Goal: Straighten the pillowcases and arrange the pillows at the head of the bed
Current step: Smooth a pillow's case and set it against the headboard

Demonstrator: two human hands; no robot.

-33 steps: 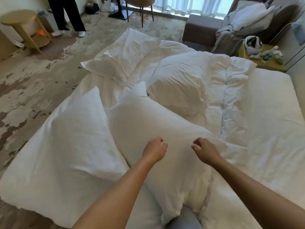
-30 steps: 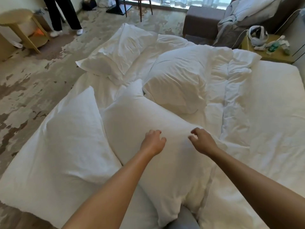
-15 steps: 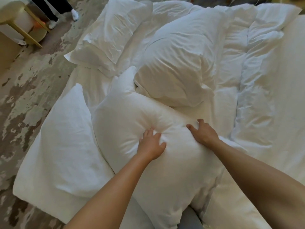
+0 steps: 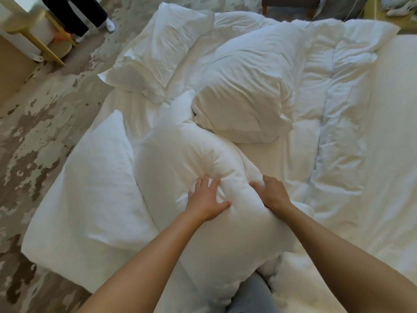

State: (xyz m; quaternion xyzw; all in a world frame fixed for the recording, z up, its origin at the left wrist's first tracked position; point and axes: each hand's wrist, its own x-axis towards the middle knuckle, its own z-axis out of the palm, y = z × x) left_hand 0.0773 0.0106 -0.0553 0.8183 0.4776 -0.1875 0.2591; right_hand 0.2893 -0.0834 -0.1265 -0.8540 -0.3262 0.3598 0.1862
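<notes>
Several white pillows lie on the bed [image 4: 383, 154]. The near middle pillow [image 4: 180, 159] sits right in front of me. My left hand [image 4: 206, 198] presses into its top with fingers spread, and the fabric puckers around them. My right hand [image 4: 272, 192] grips its right edge, fingers curled into the fabric. A second pillow [image 4: 94, 188] lies beside it on the left. Another pillow [image 4: 246, 86] lies behind it, and a wrinkled one [image 4: 162, 46] sits at the far left corner.
A rumpled white duvet [image 4: 343, 98] runs down the bed to the right. Patterned carpet [image 4: 33, 114] borders the bed's left side. A gold side table [image 4: 40, 35] and a person's legs [image 4: 76, 12] stand at the top left. A nightstand [image 4: 397, 12] is at the top right.
Both hands came down from hovering above the near middle pillow and now press and grip it. My view has tipped downward, closer to the bed.
</notes>
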